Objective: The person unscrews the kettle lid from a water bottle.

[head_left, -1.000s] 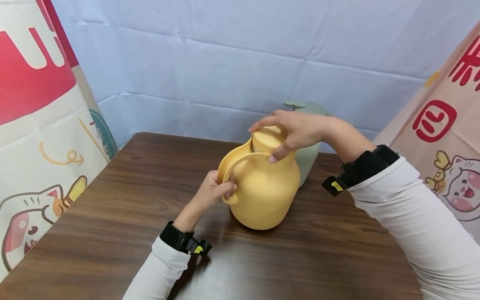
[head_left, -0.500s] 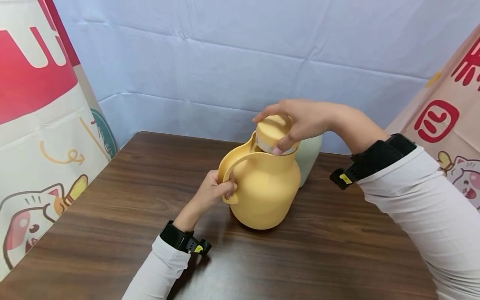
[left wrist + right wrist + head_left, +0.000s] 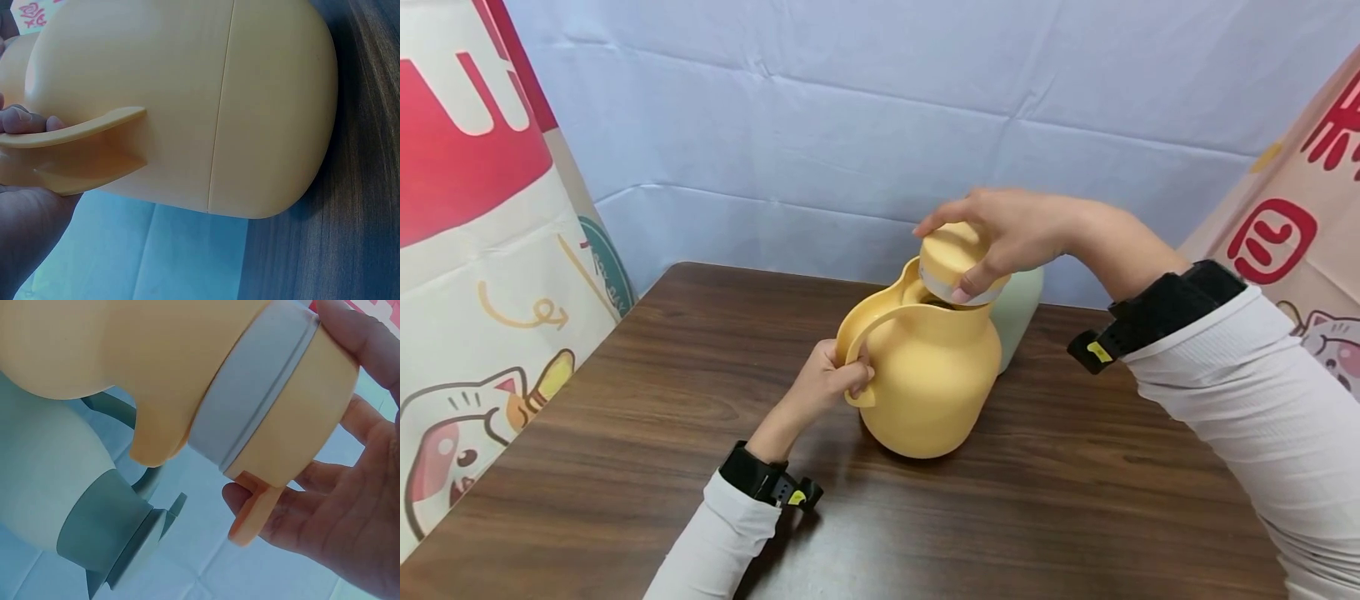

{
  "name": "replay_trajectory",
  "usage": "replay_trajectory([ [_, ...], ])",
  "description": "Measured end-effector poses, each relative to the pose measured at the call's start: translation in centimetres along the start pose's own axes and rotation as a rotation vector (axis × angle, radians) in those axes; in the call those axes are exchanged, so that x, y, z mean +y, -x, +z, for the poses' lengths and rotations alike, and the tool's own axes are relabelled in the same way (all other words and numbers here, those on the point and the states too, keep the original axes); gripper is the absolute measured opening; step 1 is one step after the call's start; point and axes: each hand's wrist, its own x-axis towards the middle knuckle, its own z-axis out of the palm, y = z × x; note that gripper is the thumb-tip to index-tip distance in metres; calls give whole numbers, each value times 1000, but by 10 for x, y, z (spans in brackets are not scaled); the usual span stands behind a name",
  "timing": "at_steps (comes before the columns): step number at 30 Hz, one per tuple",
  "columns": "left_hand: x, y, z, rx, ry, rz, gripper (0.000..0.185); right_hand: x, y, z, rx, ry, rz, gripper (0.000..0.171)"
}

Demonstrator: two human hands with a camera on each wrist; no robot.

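A yellow thermos jug stands on the wooden table. My left hand grips its curved handle, thumb and fingers wrapped round it. Above the neck, my right hand holds the round yellow lid from over the top, thumb on the near side. The lid sits raised and a little tilted, so part of the jug's dark mouth shows under it. In the right wrist view, a pale band rings the lid, and a small yellow tab juts from it beside my fingers.
Right behind the yellow jug stands a pale green jug, partly hidden by it. A light blue cloth hangs along the table's back edge. Printed cloths hang at the left and right.
My right hand has raised the lid up and slightly right, uncovering its pale band and part of the jug's mouth. The left hand and the jug have stayed put.
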Motion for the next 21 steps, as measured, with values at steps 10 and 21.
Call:
replay_trajectory([
  [10, -2, 1, 0, 3, -6, -1, 13, 7, 11, -4, 29, 2, 13, 74],
  [21, -1, 1, 1, 3, 5, -5, 13, 20, 33, -9, 70, -29, 58, 68],
])
